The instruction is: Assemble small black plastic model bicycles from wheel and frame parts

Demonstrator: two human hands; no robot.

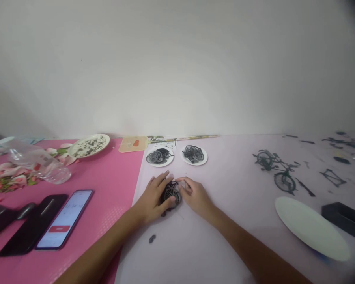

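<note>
Between my hands, low over the pale cover in the middle, is a dark spoked wheel assembly [172, 195]. My left hand [156, 198] is wrapped over its left side, with the thumb across the spokes. At the upper right edge of the assembly, my right hand [194, 194] has its thumb and index finger close together in a pinch; what lies between those fingertips is too small to make out. Just beyond the hands stand two white plates, a left plate [170, 161] and a right plate [205, 160], both holding dark wheel-like parts. A small dark piece [152, 238] lies nearer to me.
A dark model bicycle [284, 182] and loose dark parts lie at the right, behind a white oval plate [312, 228]. On the pink left side are a lit phone [65, 219], a black case [34, 225], a plastic bottle [37, 161], petals and another plate [106, 142].
</note>
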